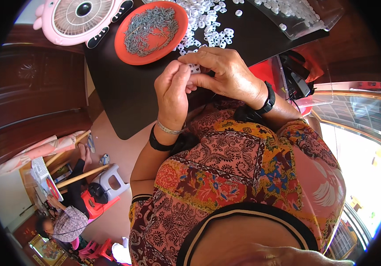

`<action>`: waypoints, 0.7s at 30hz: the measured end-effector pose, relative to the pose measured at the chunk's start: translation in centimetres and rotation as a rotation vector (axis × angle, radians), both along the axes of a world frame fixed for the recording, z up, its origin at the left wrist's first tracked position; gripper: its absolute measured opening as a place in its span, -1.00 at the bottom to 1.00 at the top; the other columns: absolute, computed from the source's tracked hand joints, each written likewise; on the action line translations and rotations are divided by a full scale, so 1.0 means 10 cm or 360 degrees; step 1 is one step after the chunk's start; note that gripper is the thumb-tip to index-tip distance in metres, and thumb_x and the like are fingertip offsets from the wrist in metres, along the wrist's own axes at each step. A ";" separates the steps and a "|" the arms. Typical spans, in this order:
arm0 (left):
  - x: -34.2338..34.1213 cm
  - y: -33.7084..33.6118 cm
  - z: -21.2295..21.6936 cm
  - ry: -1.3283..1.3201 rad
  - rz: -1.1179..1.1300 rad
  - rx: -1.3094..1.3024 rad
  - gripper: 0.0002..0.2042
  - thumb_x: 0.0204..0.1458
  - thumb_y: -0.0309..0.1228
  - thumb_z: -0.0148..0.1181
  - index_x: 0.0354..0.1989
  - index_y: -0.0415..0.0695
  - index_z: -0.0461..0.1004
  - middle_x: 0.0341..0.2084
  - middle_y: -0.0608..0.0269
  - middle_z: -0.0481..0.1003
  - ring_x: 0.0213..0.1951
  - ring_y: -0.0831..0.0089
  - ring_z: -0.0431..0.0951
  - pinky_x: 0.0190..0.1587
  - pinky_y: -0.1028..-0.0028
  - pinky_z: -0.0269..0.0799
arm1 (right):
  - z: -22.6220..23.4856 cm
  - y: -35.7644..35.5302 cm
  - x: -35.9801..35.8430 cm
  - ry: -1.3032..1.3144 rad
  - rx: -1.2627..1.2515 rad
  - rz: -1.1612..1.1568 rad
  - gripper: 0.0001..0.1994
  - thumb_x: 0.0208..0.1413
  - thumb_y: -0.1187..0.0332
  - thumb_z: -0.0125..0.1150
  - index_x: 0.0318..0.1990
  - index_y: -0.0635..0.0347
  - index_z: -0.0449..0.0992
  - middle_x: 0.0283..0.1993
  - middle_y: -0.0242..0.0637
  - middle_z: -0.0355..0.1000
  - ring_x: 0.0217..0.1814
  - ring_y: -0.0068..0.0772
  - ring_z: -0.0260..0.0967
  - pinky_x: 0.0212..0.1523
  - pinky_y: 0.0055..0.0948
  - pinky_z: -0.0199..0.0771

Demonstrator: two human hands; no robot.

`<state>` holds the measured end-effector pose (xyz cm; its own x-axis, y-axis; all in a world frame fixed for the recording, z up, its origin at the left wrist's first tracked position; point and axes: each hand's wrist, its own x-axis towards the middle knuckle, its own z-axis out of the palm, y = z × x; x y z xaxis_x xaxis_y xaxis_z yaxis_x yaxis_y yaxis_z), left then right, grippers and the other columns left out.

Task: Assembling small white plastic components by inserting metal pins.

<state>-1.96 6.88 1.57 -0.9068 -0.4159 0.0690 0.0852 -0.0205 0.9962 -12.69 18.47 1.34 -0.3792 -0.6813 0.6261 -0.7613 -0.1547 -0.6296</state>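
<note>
My left hand (172,91) and my right hand (223,73) meet over the near edge of a black table. Between their fingertips they hold a small white plastic piece with dark holes (194,68), partly hidden by the fingers. Just beyond the hands lies a loose heap of similar white plastic pieces (208,26). Up and to the left of them, an orange-red plate (124,52) carries many small grey screw-like parts (148,33).
A pink fan (84,26) stands at the table's far left. At the far right, a clear tray (303,29) holds more white pieces. Dark items (296,75) sit in a clear bin beside the table. Another person (68,221) sits at lower left, near a red-and-grey chair (106,188).
</note>
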 end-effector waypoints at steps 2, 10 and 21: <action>0.02 -0.03 -0.04 0.0005 0.0016 0.0052 -0.78 0.17 -0.36 -0.08 -0.40 -0.25 0.39 -0.61 0.29 0.41 -0.58 0.58 0.36 -0.46 0.59 0.23 | -0.01 0.00 -0.01 0.0024 -0.0029 0.0002 -0.67 -0.10 0.32 0.36 -0.16 0.23 0.52 -0.31 -0.20 0.51 -0.33 -0.19 0.50 -0.37 -0.39 0.52; 0.04 -0.02 -0.02 0.0059 0.0045 0.0098 -0.75 0.13 -0.36 -0.02 -0.50 -0.29 0.40 -0.68 0.34 0.35 -0.60 0.63 0.33 -0.51 0.62 0.20 | -0.04 0.01 -0.02 -0.0054 -0.0060 0.0120 -0.70 -0.06 0.25 0.34 -0.19 0.18 0.53 -0.42 -0.24 0.51 -0.40 -0.20 0.51 -0.40 -0.38 0.51; 0.09 0.00 0.08 0.0093 0.0059 -0.0027 -0.76 0.11 -0.41 0.00 -0.52 -0.31 0.41 -0.69 0.33 0.36 -0.61 0.64 0.32 -0.51 0.64 0.18 | -0.05 0.01 0.01 -0.0054 -0.0146 0.0160 -0.72 -0.04 0.23 0.33 -0.22 0.16 0.52 -0.47 -0.24 0.49 -0.44 -0.17 0.49 -0.44 -0.35 0.49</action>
<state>-1.04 6.92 2.35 -0.8850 -0.4475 0.1287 0.1438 0.0003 0.9896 -12.61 18.54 0.85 -0.3339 -0.6576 0.6754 -0.7176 -0.2872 -0.6344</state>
